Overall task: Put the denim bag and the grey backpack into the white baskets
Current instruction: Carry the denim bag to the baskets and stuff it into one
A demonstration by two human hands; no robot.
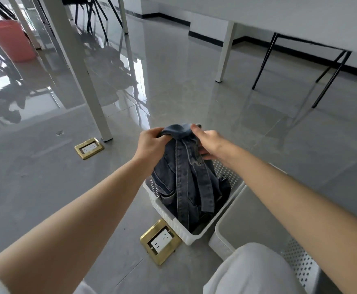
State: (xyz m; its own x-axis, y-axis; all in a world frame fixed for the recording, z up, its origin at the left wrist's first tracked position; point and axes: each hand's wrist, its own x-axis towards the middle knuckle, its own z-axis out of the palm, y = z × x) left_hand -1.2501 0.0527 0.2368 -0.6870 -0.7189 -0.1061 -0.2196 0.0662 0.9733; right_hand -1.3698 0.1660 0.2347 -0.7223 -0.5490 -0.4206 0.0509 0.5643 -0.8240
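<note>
Head view: your left hand (150, 145) and right hand (210, 145) each grip the denim bag (186, 183), half-lowered into the white basket (169, 221); grey backpack unseen.

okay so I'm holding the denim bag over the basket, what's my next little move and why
Probably lower both hands and let go: the denim bag already sits partly inside the white basket, but the left hand and right hand hold its top above the rim.
</note>
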